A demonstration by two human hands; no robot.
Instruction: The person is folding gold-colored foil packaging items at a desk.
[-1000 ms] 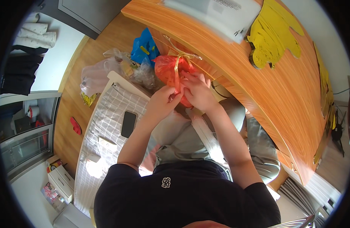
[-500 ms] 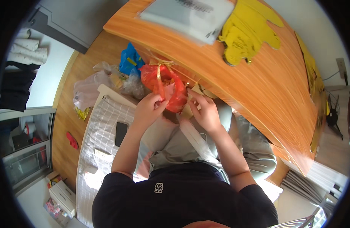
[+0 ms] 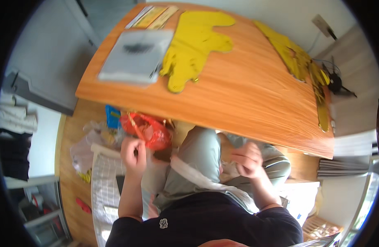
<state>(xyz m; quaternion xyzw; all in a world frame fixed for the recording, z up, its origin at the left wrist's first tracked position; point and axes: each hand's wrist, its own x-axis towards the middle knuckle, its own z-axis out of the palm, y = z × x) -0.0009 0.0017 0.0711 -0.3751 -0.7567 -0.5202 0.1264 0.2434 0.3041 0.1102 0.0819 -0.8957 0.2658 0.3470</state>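
Note:
My left hand (image 3: 134,155) is curled closed at the near left edge of a red translucent plastic bag (image 3: 157,136) with gold-coloured ties. Whether its fingers pinch the bag cannot be made out. Over my right thigh, beside the desk's near edge, my right hand (image 3: 248,159) has its fingers bent and drawn together. Anything inside them is hidden. A whitish translucent strip (image 3: 193,173) lies across my lap between the hands. The red bag hangs or rests just below the desk edge, left of my knees.
On the wooden desk (image 3: 247,94) lie a flat gold foil shape (image 3: 197,45), a clear plastic packet (image 3: 134,55) and more gold foil (image 3: 284,51). A blue bag (image 3: 112,116) and pale plastic bags (image 3: 88,148) sit on the floor at left, near a checked bed cover (image 3: 105,171).
The view has swung right and upward, showing more desk. My right hand has moved right, away from the red bag, and its fingers have closed. My left hand stays near the bag.

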